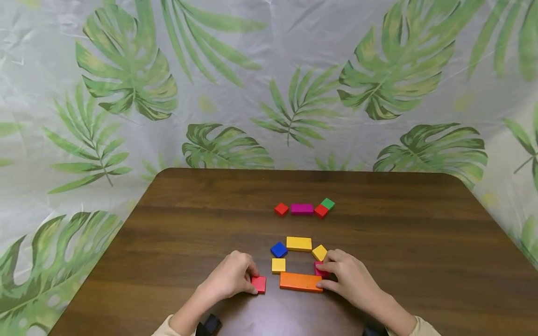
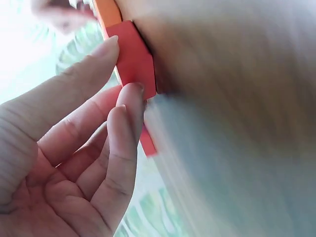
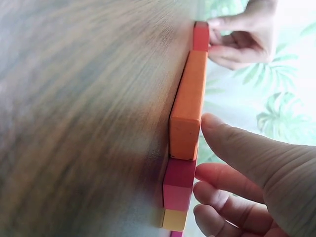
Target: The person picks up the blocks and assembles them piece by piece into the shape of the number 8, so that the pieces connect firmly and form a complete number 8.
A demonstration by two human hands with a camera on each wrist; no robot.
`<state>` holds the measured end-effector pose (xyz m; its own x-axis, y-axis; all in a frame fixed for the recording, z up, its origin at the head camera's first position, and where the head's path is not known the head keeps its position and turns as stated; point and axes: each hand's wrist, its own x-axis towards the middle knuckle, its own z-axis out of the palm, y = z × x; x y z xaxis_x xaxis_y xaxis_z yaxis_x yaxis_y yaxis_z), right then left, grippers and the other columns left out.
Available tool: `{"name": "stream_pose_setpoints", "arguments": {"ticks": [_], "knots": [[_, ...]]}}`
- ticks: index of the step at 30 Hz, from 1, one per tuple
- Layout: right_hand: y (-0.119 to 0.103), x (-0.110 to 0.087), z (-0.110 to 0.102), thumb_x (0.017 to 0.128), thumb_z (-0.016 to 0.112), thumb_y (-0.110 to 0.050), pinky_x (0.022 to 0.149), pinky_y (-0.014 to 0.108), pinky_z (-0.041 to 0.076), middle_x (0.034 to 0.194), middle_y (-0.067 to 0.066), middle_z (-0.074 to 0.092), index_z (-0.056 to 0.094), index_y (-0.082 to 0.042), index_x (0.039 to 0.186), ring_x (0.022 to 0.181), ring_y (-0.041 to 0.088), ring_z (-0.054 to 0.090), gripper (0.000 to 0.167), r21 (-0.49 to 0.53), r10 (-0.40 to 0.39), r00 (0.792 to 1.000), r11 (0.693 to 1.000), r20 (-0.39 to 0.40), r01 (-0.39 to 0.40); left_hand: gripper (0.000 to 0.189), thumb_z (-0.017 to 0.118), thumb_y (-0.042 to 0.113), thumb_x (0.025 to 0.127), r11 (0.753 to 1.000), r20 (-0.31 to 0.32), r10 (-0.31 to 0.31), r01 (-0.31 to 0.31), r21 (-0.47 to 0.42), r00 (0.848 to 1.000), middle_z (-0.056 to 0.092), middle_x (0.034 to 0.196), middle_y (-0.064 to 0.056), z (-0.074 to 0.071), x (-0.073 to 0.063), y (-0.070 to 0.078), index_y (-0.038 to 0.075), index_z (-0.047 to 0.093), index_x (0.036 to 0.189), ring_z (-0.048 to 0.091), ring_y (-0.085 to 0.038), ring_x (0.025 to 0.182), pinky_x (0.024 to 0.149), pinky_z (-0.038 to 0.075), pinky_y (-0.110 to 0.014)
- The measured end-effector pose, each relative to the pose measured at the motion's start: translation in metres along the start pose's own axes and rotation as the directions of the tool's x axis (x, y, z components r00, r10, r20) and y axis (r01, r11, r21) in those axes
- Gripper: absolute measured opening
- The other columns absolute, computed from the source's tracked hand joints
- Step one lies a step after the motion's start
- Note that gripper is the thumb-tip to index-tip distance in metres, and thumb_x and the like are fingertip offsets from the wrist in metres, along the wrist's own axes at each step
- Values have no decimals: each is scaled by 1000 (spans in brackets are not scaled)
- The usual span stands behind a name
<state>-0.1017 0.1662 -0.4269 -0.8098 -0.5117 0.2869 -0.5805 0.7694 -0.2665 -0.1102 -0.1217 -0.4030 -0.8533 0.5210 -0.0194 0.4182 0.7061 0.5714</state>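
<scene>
My left hand (image 1: pixel 230 276) pinches a square red block (image 1: pixel 259 285) between thumb and fingertips, just left of a long orange block (image 1: pixel 299 282). In the left wrist view the thumb lies along one edge of the red block (image 2: pixel 136 61), with the forefinger at another. The right hand (image 1: pixel 352 279) spans the orange block's right end, its thumb touching the upper edge of the orange block (image 3: pixel 187 98). Its forefinger rests at the top of a pink block (image 3: pixel 179 177) behind that end. Fingers partly cover this pink block in the head view.
Behind the orange block, a yellow square (image 1: pixel 278 265), a blue block (image 1: pixel 279 249), a yellow rectangle (image 1: pixel 299 243) and a yellow block (image 1: pixel 319 252) form a ring. Farther back lie a red block (image 1: pixel 281 209), a purple block (image 1: pixel 301 209), another red block (image 1: pixel 321 211) and a green block (image 1: pixel 328 204).
</scene>
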Motion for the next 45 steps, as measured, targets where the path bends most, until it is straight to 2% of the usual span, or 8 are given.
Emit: {"name": "stream_pose_setpoints", "arguments": {"ticks": [10, 17, 21, 24, 28, 33, 40, 45], "knots": [[2, 2, -1, 64, 83, -33, 58, 14, 39, 79, -10, 55, 76, -10, 95, 71, 1, 41, 39, 5, -16, 1000, 1000, -23, 16, 20, 86, 16, 62, 988, 37, 74, -79, 131, 997, 59, 68, 4, 16, 1, 24, 7, 72, 74, 41, 3, 58, 55, 38, -10], [1, 2, -1, 65, 83, -34, 57, 14, 38, 78, -10, 55, 76, -11, 95, 70, 0, 40, 39, 7, -11, 1000, 1000, -7, 11, 22, 86, 19, 64, 988, 66, 85, -92, 121, 994, 50, 65, 7, 22, 6, 29, 9, 69, 74, 39, 1, 58, 54, 36, -11], [2, 2, -1, 65, 83, -34, 56, 13, 37, 77, -10, 55, 76, -11, 95, 69, 0, 39, 38, 10, -17, 1000, 1000, -17, 17, 24, 86, 20, 64, 984, 57, 118, -124, 125, 991, 45, 62, 8, 23, 7, 29, 10, 65, 70, 37, 1, 57, 52, 34, -11], [2, 1, -1, 65, 83, -34, 56, 13, 37, 78, -10, 55, 76, -11, 95, 69, 0, 40, 38, 11, -17, 1000, 1000, -16, 18, 24, 86, 20, 64, 984, 60, 113, -120, 133, 992, 45, 63, 8, 23, 7, 29, 11, 65, 69, 37, 1, 58, 54, 34, -11], [2, 1, -1, 65, 83, -34, 57, 14, 37, 78, -11, 54, 76, -12, 95, 70, 0, 40, 38, 7, -13, 1000, 1000, -13, 13, 22, 85, 20, 65, 988, 81, 68, -78, 130, 994, 47, 64, 8, 23, 7, 31, 12, 66, 72, 39, 1, 59, 56, 35, -12], [2, 1, -1, 66, 82, -34, 57, 14, 37, 79, -10, 54, 76, -12, 96, 70, 0, 40, 38, 4, -1, 1000, 1000, -2, 1, 21, 85, 21, 66, 990, 89, 44, -55, 130, 995, 48, 65, 8, 23, 8, 31, 12, 68, 75, 39, 0, 60, 56, 36, -12], [2, 1, 0, 65, 82, -36, 58, 13, 37, 78, -11, 53, 76, -12, 95, 70, 0, 40, 38, 7, -14, 1000, 1000, -25, 14, 23, 85, 24, 66, 988, 43, 38, -44, 151, 998, 50, 66, 8, 23, 4, 28, 13, 70, 79, 40, 2, 60, 59, 36, -13], [1, 1, -1, 66, 82, -35, 58, 14, 38, 78, -10, 54, 76, -13, 96, 71, 0, 40, 38, 12, -4, 1000, 1000, -2, 4, 27, 85, 28, 65, 989, 28, 14, -18, 149, 999, 52, 67, 9, 21, 2, 28, 13, 70, 82, 40, 2, 60, 58, 37, -13]]}}
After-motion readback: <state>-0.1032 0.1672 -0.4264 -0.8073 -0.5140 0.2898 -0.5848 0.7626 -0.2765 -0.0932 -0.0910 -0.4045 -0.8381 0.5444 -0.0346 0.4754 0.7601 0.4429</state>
